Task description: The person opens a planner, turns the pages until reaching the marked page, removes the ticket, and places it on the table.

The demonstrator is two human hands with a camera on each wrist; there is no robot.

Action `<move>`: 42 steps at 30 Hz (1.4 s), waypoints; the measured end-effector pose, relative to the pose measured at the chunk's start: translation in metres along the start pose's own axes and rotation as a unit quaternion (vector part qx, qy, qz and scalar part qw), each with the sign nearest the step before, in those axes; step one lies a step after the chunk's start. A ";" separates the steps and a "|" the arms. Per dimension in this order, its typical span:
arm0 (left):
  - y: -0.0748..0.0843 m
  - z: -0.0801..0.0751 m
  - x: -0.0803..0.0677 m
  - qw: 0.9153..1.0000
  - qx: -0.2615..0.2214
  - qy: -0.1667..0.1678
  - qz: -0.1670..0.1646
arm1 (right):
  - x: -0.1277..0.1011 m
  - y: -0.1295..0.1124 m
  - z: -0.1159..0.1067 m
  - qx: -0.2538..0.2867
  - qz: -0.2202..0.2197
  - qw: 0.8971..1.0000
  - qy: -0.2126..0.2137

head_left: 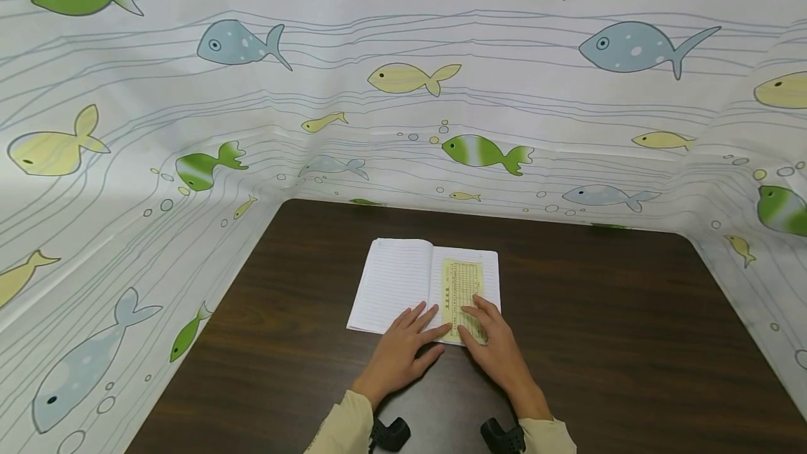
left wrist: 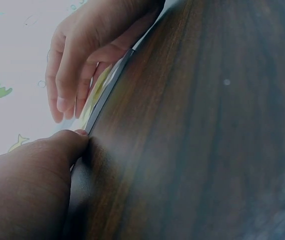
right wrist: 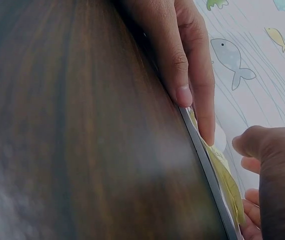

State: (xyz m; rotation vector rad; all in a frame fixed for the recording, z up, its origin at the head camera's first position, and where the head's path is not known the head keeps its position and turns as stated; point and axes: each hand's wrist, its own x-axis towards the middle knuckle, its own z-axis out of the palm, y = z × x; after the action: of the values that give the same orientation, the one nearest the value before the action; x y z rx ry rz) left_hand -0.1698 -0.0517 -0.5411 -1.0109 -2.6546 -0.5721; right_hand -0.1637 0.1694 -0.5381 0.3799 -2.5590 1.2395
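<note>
Fingers of the left hand and right hand are laid flat, gripping nothing, on the yellow slip already placed in the open notebook, smoothing apparently unfinished.

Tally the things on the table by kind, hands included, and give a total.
Notebook: 1
Yellow slip: 1
Hands: 2, left hand and right hand, both resting flat at the near edge of the open pages
Total: 4
</note>
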 end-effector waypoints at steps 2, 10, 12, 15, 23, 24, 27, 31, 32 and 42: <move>0.000 0.000 0.000 1.000 -0.001 0.000 0.000 | 0.000 0.000 0.000 0.000 -0.002 1.000 0.001; 0.001 -0.002 0.001 1.000 -0.010 -0.002 -0.002 | 0.000 -0.001 0.000 -0.003 0.005 1.000 -0.010; 0.002 -0.003 0.001 1.000 -0.013 -0.003 -0.003 | 0.000 -0.001 -0.001 -0.008 0.005 1.000 -0.020; 0.002 -0.004 0.002 1.000 -0.016 -0.008 -0.009 | 0.000 -0.001 -0.001 -0.018 -0.002 0.999 -0.035; 0.001 -0.002 0.001 1.000 -0.013 -0.004 -0.008 | 0.000 0.000 -0.001 -0.034 -0.025 0.998 -0.041; 0.001 -0.002 0.001 1.000 -0.010 -0.002 -0.006 | 0.000 0.000 -0.001 -0.036 -0.026 0.998 -0.041; 0.001 -0.001 0.001 1.000 -0.005 0.001 -0.002 | -0.001 0.000 0.000 -0.034 -0.023 0.998 -0.043; 0.000 0.000 0.000 1.000 -0.007 0.004 -0.002 | -0.002 0.000 0.000 -0.028 -0.024 0.998 -0.044; 0.000 0.000 0.000 1.000 -0.008 0.005 -0.002 | -0.002 -0.001 0.000 -0.026 -0.027 0.998 -0.043; 0.001 -0.002 0.000 1.000 -0.020 0.003 -0.007 | 0.000 -0.001 -0.002 -0.023 -0.039 0.998 -0.044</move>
State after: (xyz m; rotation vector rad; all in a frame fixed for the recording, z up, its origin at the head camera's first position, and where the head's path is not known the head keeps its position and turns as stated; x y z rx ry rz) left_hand -0.1687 -0.0521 -0.5396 -1.0019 -2.6567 -0.6321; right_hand -0.1628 0.1705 -0.5367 0.5292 -2.6139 1.1586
